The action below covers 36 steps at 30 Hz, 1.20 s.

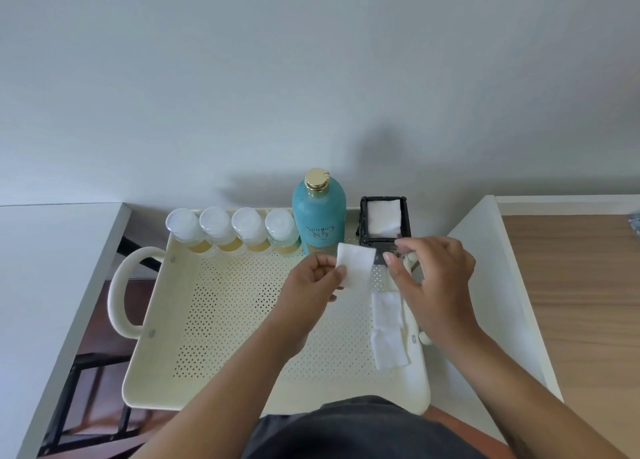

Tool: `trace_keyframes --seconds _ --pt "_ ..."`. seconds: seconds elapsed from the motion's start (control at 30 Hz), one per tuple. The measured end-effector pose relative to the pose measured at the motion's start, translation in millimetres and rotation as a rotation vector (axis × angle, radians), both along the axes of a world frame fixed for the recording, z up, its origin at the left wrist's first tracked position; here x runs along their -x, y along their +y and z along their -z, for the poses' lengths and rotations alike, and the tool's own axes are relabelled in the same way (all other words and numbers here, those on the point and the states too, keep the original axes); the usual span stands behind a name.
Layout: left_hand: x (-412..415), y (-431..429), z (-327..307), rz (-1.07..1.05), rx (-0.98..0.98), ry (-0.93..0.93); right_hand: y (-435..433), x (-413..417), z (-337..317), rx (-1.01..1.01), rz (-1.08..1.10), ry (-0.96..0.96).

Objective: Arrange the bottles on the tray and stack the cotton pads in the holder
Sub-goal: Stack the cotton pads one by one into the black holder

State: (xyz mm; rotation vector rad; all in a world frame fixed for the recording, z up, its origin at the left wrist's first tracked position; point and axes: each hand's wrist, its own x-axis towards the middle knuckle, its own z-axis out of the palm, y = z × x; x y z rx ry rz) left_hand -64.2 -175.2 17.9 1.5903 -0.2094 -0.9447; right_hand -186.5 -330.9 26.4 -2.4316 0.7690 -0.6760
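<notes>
One pad in hand: I see a square white cotton pad (356,266) pinched by its left edge between the thumb and fingers of the left hand (311,282), held above the tray just in front of the holder.
Holder: a small black square holder (363,223) stands in the tray's far right corner, with a white pad (383,217) lying flat inside it.
Right hand: the right hand (433,275) is at the holder's near wall, thumb and forefinger close together; I cannot tell whether they pinch it.
Loose pads: more white pads (388,330) lie overlapping on the tray floor along its right wall, below the right hand.
Bottles: a tall teal bottle (319,216) with a gold cap stands just left of the holder; four small clear bottles (215,228) with white caps line the far wall to its left.
Tray: the cream perforated tray (242,320) has bare floor across its left and middle; a looped handle (121,292) sticks out on the left.
Edges: a white surface (41,268) flanks the left, a white panel (491,285) and wooden top (571,302) the right, and a pale wall (311,77) rises behind.
</notes>
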Motion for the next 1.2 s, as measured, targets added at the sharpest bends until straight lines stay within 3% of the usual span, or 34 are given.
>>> trace_keyframes --seconds 0.13,0.3,0.5,0.63,0.83,0.97,1.1,1.2 --pt "4.2 -4.7 -5.6 0.028 0.092 0.028 18.0 2.7 -10.0 -0.156 0.065 -0.011" --pt "7.5 -9.5 -9.8 0.084 0.132 0.062 19.0 -3.6 -25.9 -0.291 -0.015 0.082" --pt "9.9 -12.7 -4.8 0.071 0.03 0.031 5.6 -11.4 -40.3 -0.385 -0.011 0.073" --pt "13.5 -11.3 13.4 0.16 -0.208 -0.182 -15.0 -24.1 -48.3 -0.428 0.042 0.043" --pt "26.2 -7.7 44.9 0.614 -0.351 -0.793 -37.2 -43.1 -47.2 -0.535 0.122 0.052" --pt "31.6 -9.4 56.7 0.836 -0.45 -0.983 -39.2 -53.7 -41.0 -0.586 0.154 0.072" --pt "29.6 -6.9 65.6 0.943 -0.506 -1.097 -38.3 -61.6 -33.9 -0.407 0.176 0.188" --pt "24.3 0.1 69.7 0.961 -0.544 -1.175 -36.2 -59.0 -29.2 -0.246 0.146 0.152"
